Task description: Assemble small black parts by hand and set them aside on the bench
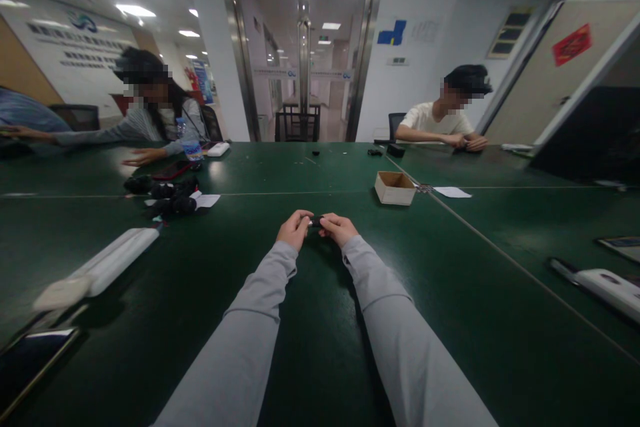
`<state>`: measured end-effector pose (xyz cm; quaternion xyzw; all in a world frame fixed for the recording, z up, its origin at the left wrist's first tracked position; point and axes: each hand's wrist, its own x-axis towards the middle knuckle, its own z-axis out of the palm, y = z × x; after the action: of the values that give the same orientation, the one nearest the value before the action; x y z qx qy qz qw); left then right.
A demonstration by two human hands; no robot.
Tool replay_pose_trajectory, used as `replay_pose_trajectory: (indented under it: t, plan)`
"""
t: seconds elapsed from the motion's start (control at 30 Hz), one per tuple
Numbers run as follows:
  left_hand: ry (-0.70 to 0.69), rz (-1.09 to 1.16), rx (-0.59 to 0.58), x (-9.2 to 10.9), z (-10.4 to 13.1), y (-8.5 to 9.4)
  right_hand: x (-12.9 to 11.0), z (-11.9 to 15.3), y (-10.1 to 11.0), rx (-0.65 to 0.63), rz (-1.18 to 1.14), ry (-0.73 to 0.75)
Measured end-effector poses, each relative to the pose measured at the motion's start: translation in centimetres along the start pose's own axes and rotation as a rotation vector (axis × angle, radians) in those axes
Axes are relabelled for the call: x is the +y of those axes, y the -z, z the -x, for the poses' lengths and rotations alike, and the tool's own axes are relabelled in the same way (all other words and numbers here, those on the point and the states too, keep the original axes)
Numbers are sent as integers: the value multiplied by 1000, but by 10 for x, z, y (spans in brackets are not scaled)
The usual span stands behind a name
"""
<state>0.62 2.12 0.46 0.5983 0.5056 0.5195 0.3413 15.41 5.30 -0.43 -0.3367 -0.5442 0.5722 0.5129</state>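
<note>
Both arms, in light grey sleeves, reach forward over the dark green table (310, 320). A small black object (315, 221) with a pale, shiny end bridges my fingertips just above the tabletop; its exact kind is too small to tell. My left hand (293, 229) is closed, pinching the object's pale left end between thumb and fingers. From the other side, my right hand (341, 229) is closed on the black right end, its fingers partly covering it. Beyond my right hand stands a small open cardboard box (395, 195).
To the left lie black bundled items (173, 203) on white paper, a long white case (120, 257) and a phone (35, 367). A water bottle (190, 141) stands near one seated person (160, 107). Another person (445, 113) sits far right. A white device (610, 290) lies at right.
</note>
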Motion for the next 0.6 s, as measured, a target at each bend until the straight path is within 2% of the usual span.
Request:
replay_pose_trajectory:
  t: [0.13, 0.6]
  plan:
    - [1, 12, -30, 1, 1, 0, 1, 0, 1, 0, 2, 6]
    - [6, 55, -27, 4, 1, 0, 4, -2, 3, -2, -13, 4]
